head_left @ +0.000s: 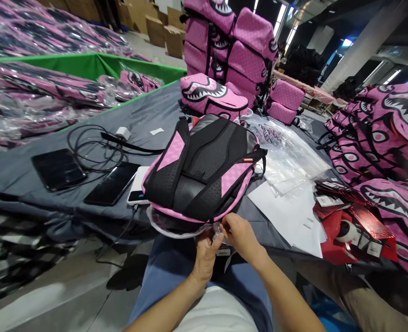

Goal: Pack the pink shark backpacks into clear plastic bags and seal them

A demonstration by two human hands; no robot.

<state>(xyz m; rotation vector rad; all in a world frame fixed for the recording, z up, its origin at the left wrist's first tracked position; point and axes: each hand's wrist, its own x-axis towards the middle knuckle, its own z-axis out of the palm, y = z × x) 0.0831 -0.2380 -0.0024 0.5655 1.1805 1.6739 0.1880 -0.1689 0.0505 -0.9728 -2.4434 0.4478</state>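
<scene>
A thin, slippery clear plastic bag under the soft pink backpack is being pinched closed-fingered at its rim by the left hand and the right hand.

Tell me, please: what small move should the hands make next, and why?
Probably draw the clear plastic bag further up over the backpack. Both the left hand and right hand pinch its edge at the near end, and only that end seems covered.
</scene>
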